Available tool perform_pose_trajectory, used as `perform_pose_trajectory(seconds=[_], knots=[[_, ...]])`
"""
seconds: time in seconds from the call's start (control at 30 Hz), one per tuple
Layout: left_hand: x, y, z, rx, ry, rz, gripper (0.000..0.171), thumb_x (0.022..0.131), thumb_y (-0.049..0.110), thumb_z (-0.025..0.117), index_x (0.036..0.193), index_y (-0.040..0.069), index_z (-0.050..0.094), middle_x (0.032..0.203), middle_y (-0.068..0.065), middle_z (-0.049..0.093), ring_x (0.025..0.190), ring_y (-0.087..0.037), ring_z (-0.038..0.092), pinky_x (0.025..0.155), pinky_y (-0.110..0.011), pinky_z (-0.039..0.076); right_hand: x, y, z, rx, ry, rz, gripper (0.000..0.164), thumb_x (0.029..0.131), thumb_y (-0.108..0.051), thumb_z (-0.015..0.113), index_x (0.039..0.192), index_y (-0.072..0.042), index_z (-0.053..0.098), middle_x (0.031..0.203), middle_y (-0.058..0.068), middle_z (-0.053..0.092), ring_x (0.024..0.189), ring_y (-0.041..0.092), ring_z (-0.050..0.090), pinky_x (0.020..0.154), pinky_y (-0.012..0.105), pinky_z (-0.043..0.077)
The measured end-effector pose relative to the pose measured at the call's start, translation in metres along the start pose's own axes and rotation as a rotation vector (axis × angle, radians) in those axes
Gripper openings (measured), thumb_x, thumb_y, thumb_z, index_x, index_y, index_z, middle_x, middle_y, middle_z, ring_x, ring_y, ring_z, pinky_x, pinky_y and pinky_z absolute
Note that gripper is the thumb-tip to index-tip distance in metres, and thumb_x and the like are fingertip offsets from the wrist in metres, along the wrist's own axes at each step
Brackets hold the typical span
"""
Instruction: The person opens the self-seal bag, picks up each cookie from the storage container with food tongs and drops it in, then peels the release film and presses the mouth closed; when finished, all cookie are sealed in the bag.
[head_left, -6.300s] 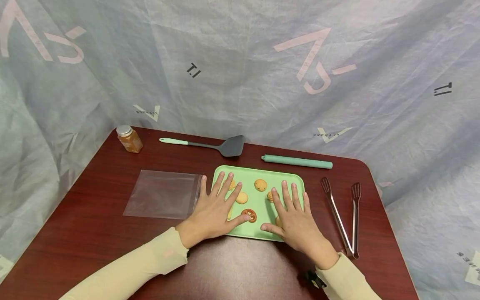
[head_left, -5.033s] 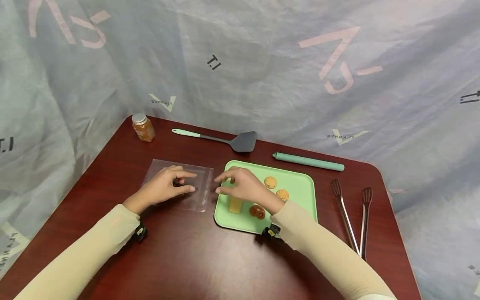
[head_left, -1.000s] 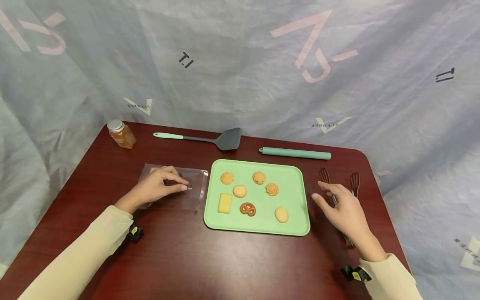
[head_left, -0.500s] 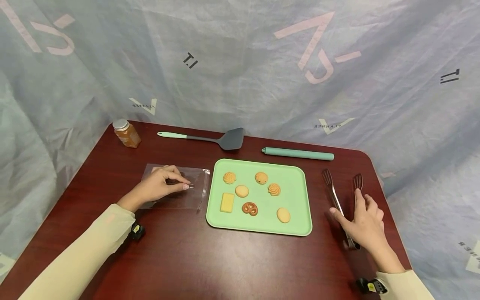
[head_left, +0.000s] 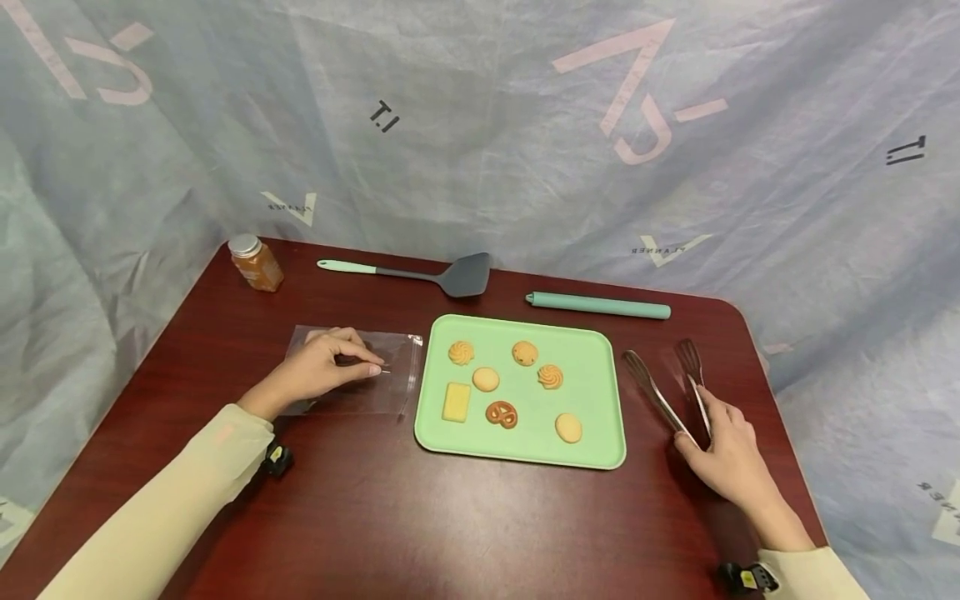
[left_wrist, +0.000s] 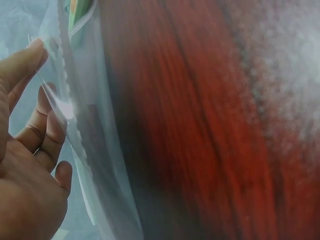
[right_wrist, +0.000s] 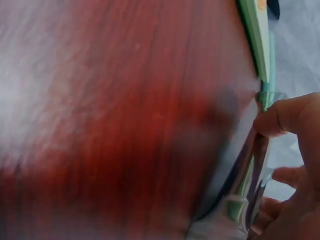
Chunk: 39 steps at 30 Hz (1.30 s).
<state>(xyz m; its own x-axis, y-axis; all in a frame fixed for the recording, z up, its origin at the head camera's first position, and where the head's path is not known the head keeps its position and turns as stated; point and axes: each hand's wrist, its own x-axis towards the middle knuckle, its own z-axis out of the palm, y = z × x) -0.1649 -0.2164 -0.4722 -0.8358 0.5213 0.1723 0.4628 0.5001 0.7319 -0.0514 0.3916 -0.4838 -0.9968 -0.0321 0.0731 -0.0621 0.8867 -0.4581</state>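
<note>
Tongs [head_left: 660,404] in the right hand [head_left: 727,458], to the right of the green tray [head_left: 517,450], toward the right side of the table [head_left: 480,525]. Seen from the head, gripped low, with the near end hidden by the hand; seen close from the right wrist, pinched between the thumb [right_wrist: 272,120] on one side and bent fingers [right_wrist: 289,176] on the other. Lifted or resting on the table: cannot tell. Pointing, with both slotted heads [head_left: 637,367], to the far side and slightly left; running lengthwise from near right to far left, parted in a narrow V.

Well to the left, pinched between thumb and forefinger of the left hand [head_left: 322,371]: a clear bag [head_left: 393,392], just beside the tray. Flat-looking from the head; from the left wrist, creased and shining near the fingertips, with a ridged edge [left_wrist: 79,140].

On the tray, seven biscuits [head_left: 550,377], including a brown pretzel [head_left: 502,414]. Along the far side, left to right: jar [head_left: 257,265], spatula [head_left: 465,277], green rod [head_left: 600,305]. Behind, hanging printed cloth [head_left: 487,125].
</note>
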Motion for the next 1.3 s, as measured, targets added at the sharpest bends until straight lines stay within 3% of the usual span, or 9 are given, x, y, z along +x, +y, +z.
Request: perform_pose_trajectory(seconds=[0.2,0.3,0.37,0.47,0.67,0.77,1.0,1.3], knots=[[0.0,0.0,0.0,-0.007,0.002,-0.009,0.013,0.089,0.02,0.082,0.102,0.023,0.083,0.092,0.009,0.064,0.083,-0.013,0.055,0.071,-0.035,0.041,0.0,0.006,0.003,0.024,0.004,-0.056,0.096,0.093,-0.029,0.075,0.159,0.006,0.015,0.141,0.044,0.035,0.125,0.062,0.032,0.097,0.072,0.022],[0.0,0.001,0.0,-0.009,-0.002,-0.015,0.013,0.089,0.02,0.081,0.102,0.022,0.083,0.092,0.009,0.064,0.084,-0.012,0.055,0.069,-0.033,0.042,-0.001,0.009,0.006,0.032,0.046,-0.086,0.096,0.092,-0.028,0.078,0.159,0.005,0.018,0.137,0.041,0.042,0.121,0.058,0.04,0.093,0.07,0.029],[0.001,0.002,0.0,-0.008,-0.003,-0.014,0.013,0.09,0.019,0.081,0.102,0.02,0.083,0.092,0.009,0.064,0.085,-0.013,0.056,0.069,-0.032,0.042,-0.002,0.009,0.006,0.027,0.083,-0.093,0.095,0.091,-0.026,0.079,0.158,0.006,0.021,0.133,0.038,0.046,0.112,0.05,0.053,0.089,0.06,0.042],[0.001,0.002,0.0,-0.008,-0.003,-0.012,0.013,0.09,0.019,0.081,0.102,0.019,0.083,0.092,0.008,0.064,0.085,-0.013,0.056,0.072,-0.034,0.041,-0.002,0.006,0.002,0.008,0.137,-0.068,0.092,0.092,-0.027,0.078,0.158,0.006,0.023,0.128,0.035,0.048,0.095,0.041,0.059,0.075,0.054,0.047],[0.002,-0.001,0.001,0.01,0.009,0.016,0.012,0.089,0.018,0.082,0.101,0.02,0.083,0.091,0.011,0.065,0.085,-0.01,0.057,0.086,-0.043,0.032,0.0,-0.001,0.0,-0.007,0.198,-0.115,0.089,0.085,-0.029,0.085,0.154,0.003,0.038,0.102,0.016,0.056,0.066,0.013,0.05,0.058,0.028,0.04],[0.004,-0.002,0.001,0.026,0.013,0.026,0.012,0.089,0.018,0.082,0.101,0.021,0.083,0.092,0.012,0.065,0.087,-0.01,0.057,0.091,-0.048,0.027,0.001,-0.008,0.002,0.0,0.187,-0.172,0.084,0.084,-0.026,0.086,0.151,0.001,0.044,0.095,0.009,0.054,0.062,0.006,0.045,0.054,0.02,0.036],[0.004,-0.002,0.0,0.035,0.008,0.027,0.013,0.09,0.019,0.081,0.102,0.019,0.083,0.092,0.012,0.065,0.087,-0.011,0.057,0.09,-0.048,0.027,0.009,-0.036,0.001,-0.025,0.141,-0.315,0.083,0.084,-0.023,0.086,0.153,-0.005,0.044,0.092,0.0,0.051,0.064,0.004,0.044,0.057,0.019,0.037],[0.003,-0.002,0.001,0.014,0.009,0.029,0.013,0.09,0.018,0.081,0.102,0.021,0.083,0.092,0.011,0.065,0.083,-0.01,0.055,0.081,-0.042,0.034,0.034,-0.076,0.01,-0.082,0.059,-0.422,0.075,0.089,-0.035,0.081,0.153,-0.014,0.047,0.098,-0.01,0.053,0.063,0.0,0.047,0.054,0.029,0.042]])
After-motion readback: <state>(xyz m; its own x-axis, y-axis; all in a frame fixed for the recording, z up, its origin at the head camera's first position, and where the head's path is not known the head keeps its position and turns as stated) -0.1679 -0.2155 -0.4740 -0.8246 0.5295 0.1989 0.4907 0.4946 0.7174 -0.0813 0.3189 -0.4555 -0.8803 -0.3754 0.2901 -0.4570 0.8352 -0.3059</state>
